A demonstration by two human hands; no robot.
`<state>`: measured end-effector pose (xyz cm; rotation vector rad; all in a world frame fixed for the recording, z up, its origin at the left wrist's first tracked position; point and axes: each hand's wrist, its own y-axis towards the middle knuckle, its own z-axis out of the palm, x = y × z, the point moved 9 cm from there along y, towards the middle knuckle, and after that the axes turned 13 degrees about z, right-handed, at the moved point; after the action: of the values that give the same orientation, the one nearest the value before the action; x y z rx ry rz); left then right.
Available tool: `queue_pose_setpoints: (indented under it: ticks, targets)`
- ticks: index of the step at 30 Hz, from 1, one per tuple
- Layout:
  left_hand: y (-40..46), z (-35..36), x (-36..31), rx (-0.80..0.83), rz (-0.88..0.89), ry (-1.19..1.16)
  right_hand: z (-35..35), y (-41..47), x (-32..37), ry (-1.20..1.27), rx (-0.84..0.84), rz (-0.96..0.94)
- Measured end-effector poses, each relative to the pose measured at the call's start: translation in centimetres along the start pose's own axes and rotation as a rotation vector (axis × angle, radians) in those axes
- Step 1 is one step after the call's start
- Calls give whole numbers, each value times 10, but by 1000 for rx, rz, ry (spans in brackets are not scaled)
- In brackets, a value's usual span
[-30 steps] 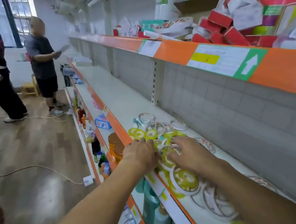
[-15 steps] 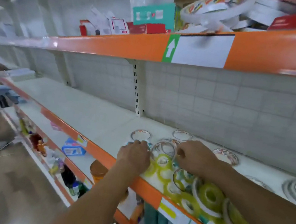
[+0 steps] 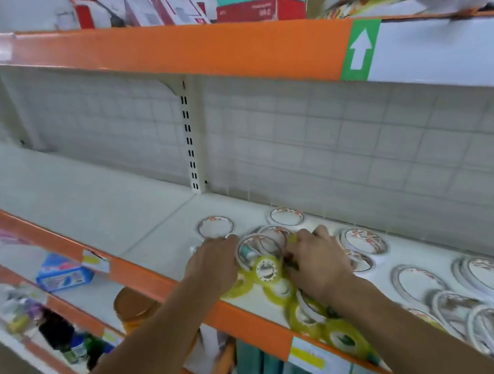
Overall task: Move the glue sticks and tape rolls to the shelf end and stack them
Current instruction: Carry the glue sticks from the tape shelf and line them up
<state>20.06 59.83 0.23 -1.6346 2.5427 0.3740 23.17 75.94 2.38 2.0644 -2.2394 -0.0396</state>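
Both hands' grip seems curled on yellow tape rolls [image 3: 268, 269]: left hand [image 3: 214, 262]; right hand [image 3: 317, 262]; labels blurred.

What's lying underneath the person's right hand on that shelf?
The right hand rests on yellow tape rolls and white round tape rolls on the white shelf. Whatever lies directly beneath the palm is covered.

One head-worn view looks forward and down, close over the middle shelf [image 3: 108, 197].

Glossy yellow tape rolls [image 3: 268, 269]; smooth white shelf [image 3: 83, 193]
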Motion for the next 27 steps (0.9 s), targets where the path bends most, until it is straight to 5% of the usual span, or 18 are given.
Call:
queue_pose_setpoints:
  ticks: [20, 27]
  targets:
    - [-9, 3, -5, -3, 64, 139, 8, -13, -24, 169, -116, 140]
    - [-14, -17, -1, -164, 176, 221, 2, -15, -20, 155, -179, 113]
